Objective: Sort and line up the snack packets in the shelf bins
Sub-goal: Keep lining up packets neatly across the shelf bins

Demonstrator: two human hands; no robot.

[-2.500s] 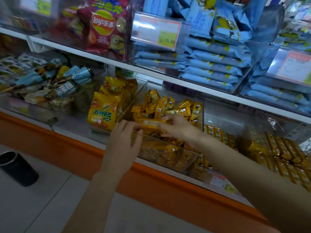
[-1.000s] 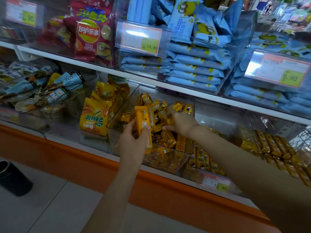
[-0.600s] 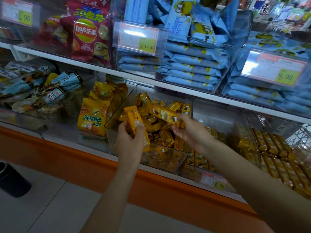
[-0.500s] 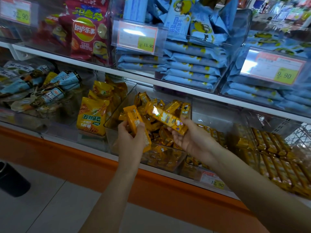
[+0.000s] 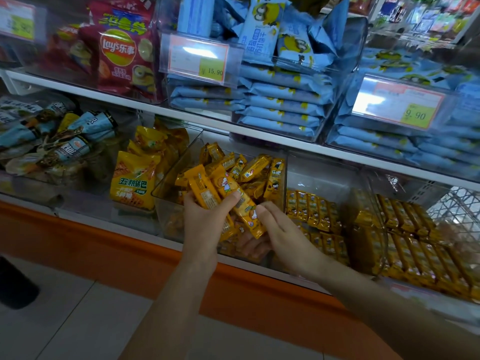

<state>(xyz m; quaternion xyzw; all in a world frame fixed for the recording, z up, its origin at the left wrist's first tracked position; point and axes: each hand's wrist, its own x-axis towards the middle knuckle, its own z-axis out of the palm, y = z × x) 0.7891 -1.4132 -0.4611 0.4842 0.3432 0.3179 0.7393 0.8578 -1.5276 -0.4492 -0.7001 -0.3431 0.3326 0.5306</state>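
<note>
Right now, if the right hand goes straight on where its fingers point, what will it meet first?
Probably the lower end of the yellow packet gripped by the left hand; the right hand looks nearly touching it.

One head-worn wide-angle view looks forward and down, close to the white two-tier shelf; grey tiled floor lower left.
</note>
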